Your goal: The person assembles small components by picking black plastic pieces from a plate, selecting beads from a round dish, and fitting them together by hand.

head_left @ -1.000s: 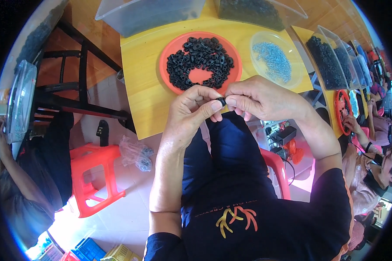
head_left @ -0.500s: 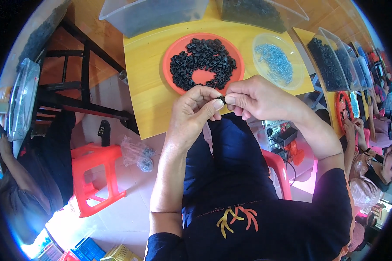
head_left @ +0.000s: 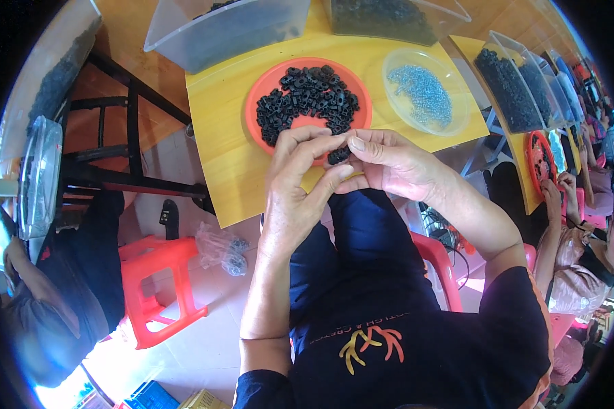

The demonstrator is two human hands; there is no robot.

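My left hand (head_left: 299, 184) and my right hand (head_left: 389, 163) meet just below a red plate (head_left: 262, 99) heaped with small black plastic parts (head_left: 307, 102). Both pinch one small black part (head_left: 338, 155) between their fingertips, at the near edge of the yellow table (head_left: 218, 129). To the right of the plate stands a clear round dish (head_left: 457, 112) that holds tiny blue-grey pieces (head_left: 423, 88). My dark trousers show beneath the hands.
Clear bins of black parts (head_left: 232, 27) (head_left: 389, 17) line the table's far side. More bins (head_left: 512, 85) and another person's hands (head_left: 559, 184) are at the right. A red stool (head_left: 160, 286), a plastic bag (head_left: 220, 249) and a black frame (head_left: 109, 177) lie to the left.
Both hands have shifted slightly up toward the red plate, still pinching the small black part together.
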